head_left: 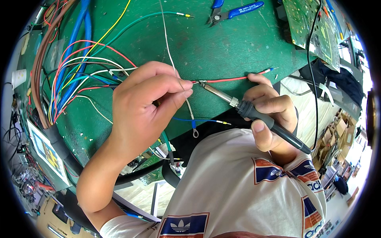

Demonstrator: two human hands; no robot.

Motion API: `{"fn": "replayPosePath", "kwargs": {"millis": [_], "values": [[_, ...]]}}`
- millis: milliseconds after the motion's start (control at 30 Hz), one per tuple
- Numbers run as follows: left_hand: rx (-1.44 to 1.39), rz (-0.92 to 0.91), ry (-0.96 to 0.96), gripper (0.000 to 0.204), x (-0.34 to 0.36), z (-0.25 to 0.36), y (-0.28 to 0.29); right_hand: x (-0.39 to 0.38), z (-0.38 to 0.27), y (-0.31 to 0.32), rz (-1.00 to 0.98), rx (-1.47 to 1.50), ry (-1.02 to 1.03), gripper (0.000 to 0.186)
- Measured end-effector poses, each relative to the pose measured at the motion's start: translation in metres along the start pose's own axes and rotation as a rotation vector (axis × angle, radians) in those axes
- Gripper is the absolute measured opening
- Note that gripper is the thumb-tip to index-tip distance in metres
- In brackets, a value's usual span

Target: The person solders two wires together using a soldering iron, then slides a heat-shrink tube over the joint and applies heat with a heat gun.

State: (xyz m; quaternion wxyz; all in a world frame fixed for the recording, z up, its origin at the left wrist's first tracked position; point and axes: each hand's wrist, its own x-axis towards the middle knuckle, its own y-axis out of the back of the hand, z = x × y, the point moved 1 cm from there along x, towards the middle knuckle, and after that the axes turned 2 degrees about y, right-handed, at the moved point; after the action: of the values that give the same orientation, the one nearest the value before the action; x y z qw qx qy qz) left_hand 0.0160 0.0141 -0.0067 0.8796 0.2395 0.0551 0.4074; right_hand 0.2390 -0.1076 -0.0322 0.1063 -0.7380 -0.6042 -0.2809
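Note:
My right hand (274, 104) grips a black-handled soldering iron (260, 116), its metal tip pointing up and left at a bare joint (201, 81) in a red wire (230, 79). The right fingertips also reach near that wire's far end, by its blue-collared ferrule (270, 70). My left hand (141, 101) is closed in a pinch on a thin grey solder wire (166, 37), which comes down from the top edge. Its end lies beside the joint and the iron's tip. Below the left fingertips hangs a white wire with a blue ring terminal (194, 131).
Blue-handled cutters (238, 11) lie at the far side of the green mat (234, 47). A circuit board (313, 31) is at the far right, with the iron's black cord (310, 59) crossing it. Many coloured wires fan out from a thick bundle (49, 119) at left.

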Motion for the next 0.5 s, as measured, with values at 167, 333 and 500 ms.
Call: {"fn": "replayPosePath", "kwargs": {"millis": [167, 333, 500], "values": [[-0.078, -0.004, 0.028, 0.011, -0.0002, -0.0032, 0.0002, 0.0001, -0.0015, 0.0004, -0.005, -0.027, 0.007, 0.022], [-0.134, -0.007, 0.058, 0.010, -0.0009, -0.0034, 0.0015, 0.0016, -0.0076, 0.0059, -0.150, -0.051, -0.063, 0.024], [-0.145, -0.010, 0.053, 0.011, -0.0003, -0.0045, 0.0020, 0.0033, -0.0063, 0.0021, -0.034, -0.077, -0.016, 0.023]]}}
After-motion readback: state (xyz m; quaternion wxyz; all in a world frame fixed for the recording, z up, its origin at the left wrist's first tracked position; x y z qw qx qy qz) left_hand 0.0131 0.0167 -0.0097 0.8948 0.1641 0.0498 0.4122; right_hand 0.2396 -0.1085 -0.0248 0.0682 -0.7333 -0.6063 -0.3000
